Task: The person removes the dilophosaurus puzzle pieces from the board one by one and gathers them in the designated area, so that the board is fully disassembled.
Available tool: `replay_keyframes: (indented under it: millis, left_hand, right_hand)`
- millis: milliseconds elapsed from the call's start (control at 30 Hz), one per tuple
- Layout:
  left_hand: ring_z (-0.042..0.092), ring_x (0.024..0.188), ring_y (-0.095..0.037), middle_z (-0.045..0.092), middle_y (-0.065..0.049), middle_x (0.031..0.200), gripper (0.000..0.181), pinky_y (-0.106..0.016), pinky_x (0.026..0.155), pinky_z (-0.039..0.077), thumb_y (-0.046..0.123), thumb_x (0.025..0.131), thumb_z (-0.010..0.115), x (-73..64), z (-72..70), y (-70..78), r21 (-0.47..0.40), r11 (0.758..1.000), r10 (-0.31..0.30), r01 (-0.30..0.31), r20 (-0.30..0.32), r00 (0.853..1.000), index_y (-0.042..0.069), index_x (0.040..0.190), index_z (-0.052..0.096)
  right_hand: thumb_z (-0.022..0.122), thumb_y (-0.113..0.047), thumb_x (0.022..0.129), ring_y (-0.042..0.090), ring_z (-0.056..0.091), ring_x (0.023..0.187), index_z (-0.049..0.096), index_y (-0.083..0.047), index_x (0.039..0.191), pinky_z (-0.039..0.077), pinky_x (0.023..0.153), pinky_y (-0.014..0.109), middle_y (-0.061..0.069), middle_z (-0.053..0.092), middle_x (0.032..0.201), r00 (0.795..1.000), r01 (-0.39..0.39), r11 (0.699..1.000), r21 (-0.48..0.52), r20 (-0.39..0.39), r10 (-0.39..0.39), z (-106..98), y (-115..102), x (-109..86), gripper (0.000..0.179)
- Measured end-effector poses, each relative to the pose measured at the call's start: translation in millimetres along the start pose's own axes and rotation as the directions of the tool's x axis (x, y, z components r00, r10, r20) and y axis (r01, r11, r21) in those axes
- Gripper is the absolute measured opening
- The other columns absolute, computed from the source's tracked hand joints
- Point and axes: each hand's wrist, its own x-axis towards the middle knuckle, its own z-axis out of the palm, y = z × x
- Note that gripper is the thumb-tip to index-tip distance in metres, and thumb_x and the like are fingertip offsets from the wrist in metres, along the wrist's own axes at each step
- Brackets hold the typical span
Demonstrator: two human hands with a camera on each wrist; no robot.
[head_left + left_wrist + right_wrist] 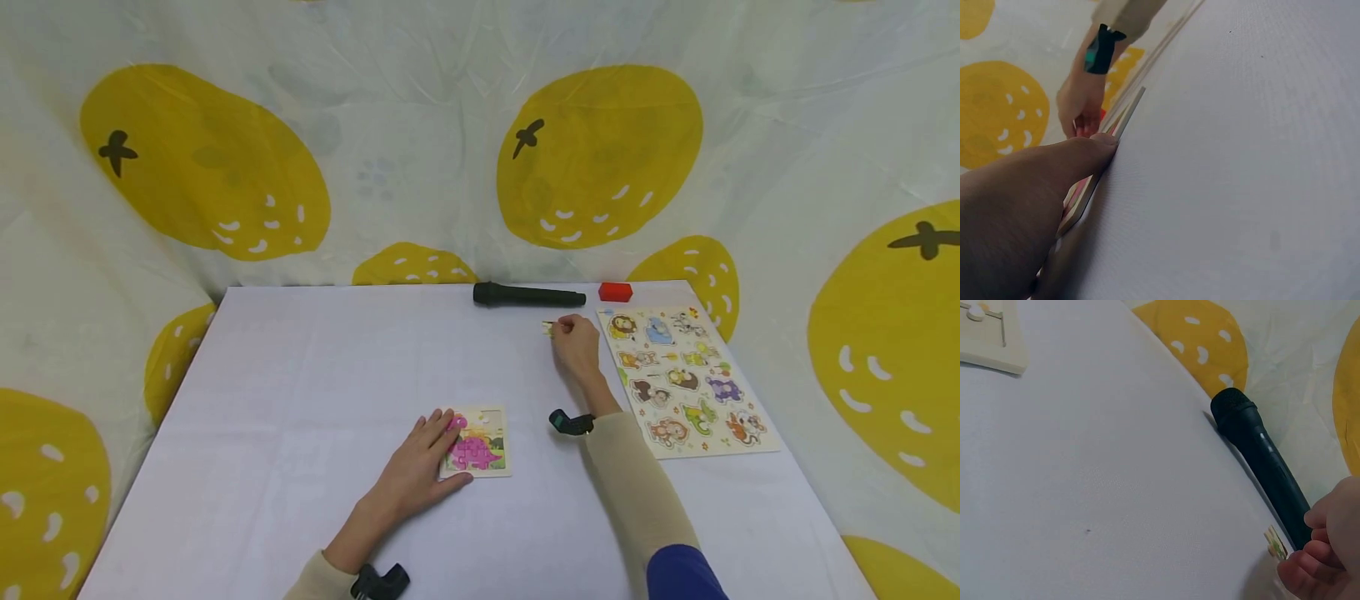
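Note:
My left hand lies along the left side of a small square jigsaw puzzle with a pink dinosaur picture. Its straight fingers touch the upper left part, and the thumb rests at the lower edge; the left wrist view shows that thumb against the board's rim. Pale bare patches show near the puzzle's top. Farther back on the table, my right hand pinches a small jigsaw piece between curled fingers. This piece sticks out on the hand's left side in the head view, partly hidden by the fingertips.
A black microphone lies along the table's back edge, just beyond my right hand. Beside it sits a red block. On the right lies a large animal puzzle board. A fruit-printed curtain hangs behind the white table.

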Motion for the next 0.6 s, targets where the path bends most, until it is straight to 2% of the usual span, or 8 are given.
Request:
replay_keyframes:
  millis: [267,600]
  left_hand:
    - [0.035,0.150,-0.029,0.042,-0.012,0.158,0.077,-0.045,0.123,0.029,0.058,0.086,0.070,0.4,-1.3,0.8,-0.015,0.999,-0.032,0.033,0.035,0.999,0.007,0.142,0.056]
    - [0.036,0.149,-0.030,0.043,-0.012,0.157,0.078,-0.046,0.123,0.030,0.059,0.086,0.070,0.1,0.1,1.1,0.008,1.000,-0.015,0.015,0.013,1.000,0.007,0.142,0.056]
  right_hand:
    - [0.056,-0.024,0.100,0.027,0.055,0.098,0.061,-0.001,0.125,0.050,0.086,0.036,0.014,0.060,0.108,0.997,0.049,0.999,0.008,0.051,-0.049,-3.7,-10.8,-20.3,0.034]
    - [0.063,-0.026,0.097,0.026,0.059,0.097,0.062,0.000,0.127,0.052,0.086,0.036,0.014,0.063,0.107,0.989,0.113,0.993,-0.019,0.097,-0.111,1.0,-19.1,-49.9,0.039]
